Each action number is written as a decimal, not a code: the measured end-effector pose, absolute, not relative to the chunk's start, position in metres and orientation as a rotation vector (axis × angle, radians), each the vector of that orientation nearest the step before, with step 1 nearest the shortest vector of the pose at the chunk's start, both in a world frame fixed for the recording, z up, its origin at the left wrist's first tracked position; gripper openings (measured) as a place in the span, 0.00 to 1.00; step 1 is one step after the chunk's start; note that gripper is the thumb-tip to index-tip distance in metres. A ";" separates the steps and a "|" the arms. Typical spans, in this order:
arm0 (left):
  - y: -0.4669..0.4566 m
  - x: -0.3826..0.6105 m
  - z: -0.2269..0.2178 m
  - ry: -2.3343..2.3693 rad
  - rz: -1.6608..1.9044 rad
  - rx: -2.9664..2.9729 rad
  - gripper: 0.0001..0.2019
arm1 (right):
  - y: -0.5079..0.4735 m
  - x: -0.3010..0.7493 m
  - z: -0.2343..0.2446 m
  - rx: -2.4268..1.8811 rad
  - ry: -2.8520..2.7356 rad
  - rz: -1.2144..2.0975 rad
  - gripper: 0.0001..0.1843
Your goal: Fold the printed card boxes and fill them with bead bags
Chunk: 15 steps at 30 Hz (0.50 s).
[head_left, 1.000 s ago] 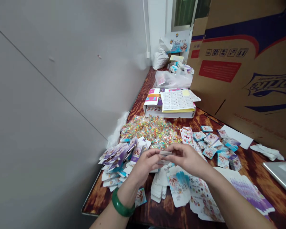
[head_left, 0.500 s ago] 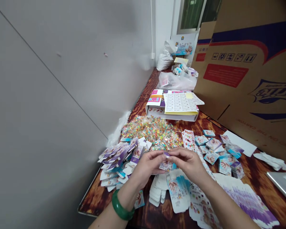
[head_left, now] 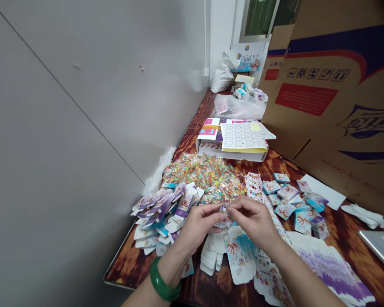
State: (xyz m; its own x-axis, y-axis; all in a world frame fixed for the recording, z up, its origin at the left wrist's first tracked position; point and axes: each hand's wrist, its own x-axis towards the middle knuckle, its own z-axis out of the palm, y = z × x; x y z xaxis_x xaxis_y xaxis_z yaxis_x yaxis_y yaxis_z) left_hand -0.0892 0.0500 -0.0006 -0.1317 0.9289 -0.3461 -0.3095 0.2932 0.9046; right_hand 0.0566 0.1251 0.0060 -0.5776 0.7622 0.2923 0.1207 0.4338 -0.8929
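Note:
My left hand (head_left: 196,226) and my right hand (head_left: 253,221) meet above the table, both pinching one small printed carton (head_left: 223,217) between their fingertips. A green bangle (head_left: 161,285) circles my left wrist. Just beyond the hands lies a heap of small colourful packets (head_left: 205,175). Under and in front of the hands sit stacks of flat unfolded cartons (head_left: 240,253). A fan of flat purple cartons (head_left: 160,207) spreads to the left of my left hand.
Folded small boxes (head_left: 291,198) lie to the right, with sticker sheets (head_left: 254,187) beside them. A white tray with printed sheets (head_left: 240,138) sits farther back, then plastic bags (head_left: 235,106). A big cardboard box (head_left: 336,94) stands on the right; a grey wall (head_left: 83,106) borders the left.
Both hands stayed together on the small carton and dropped slightly toward the table while turning it. The camera view shifted a little.

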 end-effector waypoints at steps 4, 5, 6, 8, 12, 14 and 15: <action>0.049 -0.090 -0.002 1.249 1.233 0.583 0.17 | 0.124 0.061 0.001 -0.545 -2.058 1.055 0.06; 0.049 -0.090 -0.003 1.233 1.235 0.560 0.18 | 0.123 0.061 -0.001 -0.538 -2.038 1.074 0.07; 0.049 -0.090 -0.004 1.213 1.236 0.537 0.17 | 0.121 0.061 -0.004 -0.547 -2.000 1.117 0.09; 0.049 -0.088 -0.006 1.188 1.241 0.498 0.17 | 0.115 0.060 -0.010 -0.601 -1.881 1.248 0.10; 0.051 -0.084 -0.005 1.234 1.192 0.513 0.18 | 0.111 0.063 -0.013 -0.775 -1.701 1.396 0.08; 0.052 -0.084 0.000 1.283 1.129 0.581 0.20 | 0.121 0.077 -0.010 -0.885 -1.657 1.356 0.09; 0.052 -0.085 0.002 1.312 1.095 0.619 0.21 | 0.130 0.089 -0.008 -0.953 -1.624 1.304 0.10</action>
